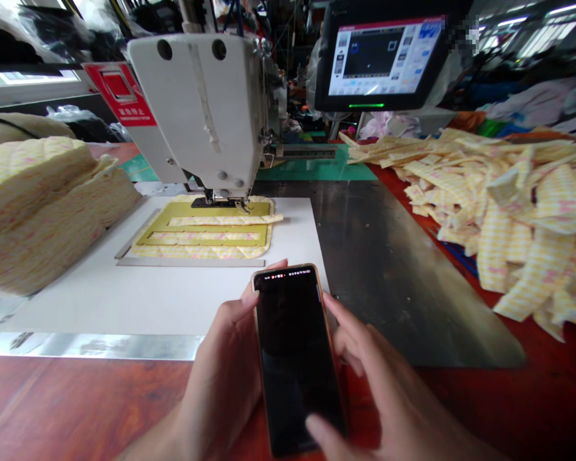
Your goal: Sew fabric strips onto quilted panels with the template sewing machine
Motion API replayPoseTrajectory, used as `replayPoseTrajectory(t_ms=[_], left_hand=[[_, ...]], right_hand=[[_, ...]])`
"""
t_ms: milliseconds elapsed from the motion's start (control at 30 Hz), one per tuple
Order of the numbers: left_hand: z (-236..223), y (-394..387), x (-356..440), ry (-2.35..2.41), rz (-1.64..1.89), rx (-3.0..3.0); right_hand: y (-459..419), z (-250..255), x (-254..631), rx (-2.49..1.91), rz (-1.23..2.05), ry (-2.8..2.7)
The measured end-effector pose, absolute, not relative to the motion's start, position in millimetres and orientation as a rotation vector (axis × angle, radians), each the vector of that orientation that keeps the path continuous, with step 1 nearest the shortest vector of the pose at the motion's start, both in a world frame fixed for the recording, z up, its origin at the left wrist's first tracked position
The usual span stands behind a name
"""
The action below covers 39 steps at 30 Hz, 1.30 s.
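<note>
Now smartphone (pixel 297 362), screen dark, gold-edged, in left hand (pixel 221 378), right hand (pixel 379 384) beside.

phone (pixel 297 358) screen unreadable | sewing machine head (pixel 196 109) cut off | monitor (pixel 381 64) corner blurred

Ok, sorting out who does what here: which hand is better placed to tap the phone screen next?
Probably the right hand: its fingers are curved beside the phone and look free, while the left hand is cradling the phone and supporting it.
</note>
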State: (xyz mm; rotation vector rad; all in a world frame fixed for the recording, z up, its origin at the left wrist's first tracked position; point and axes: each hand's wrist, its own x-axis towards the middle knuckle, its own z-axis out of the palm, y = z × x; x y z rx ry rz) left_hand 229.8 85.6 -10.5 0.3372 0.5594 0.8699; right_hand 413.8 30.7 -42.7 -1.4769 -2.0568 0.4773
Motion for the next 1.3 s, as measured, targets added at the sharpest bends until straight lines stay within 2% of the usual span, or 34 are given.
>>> replayPoseTrajectory(t_ms=[1000,1167,1300], left_hand=[[-12.2,84.9,230.1,0.528,0.885,0.318],[-13.3,85.9,228.3,0.503,0.890,0.333],[-13.1,86.0,228.7,0.491,0.887,0.335]], right_hand=[[30.5,-45.3,411.9,-1.536,0.552,-1.984],[35.5,-50.1,416.3,-1.354,0.547,-2.062],[34.0,-46.8,413.7,-1.423,0.595,-1.992]])
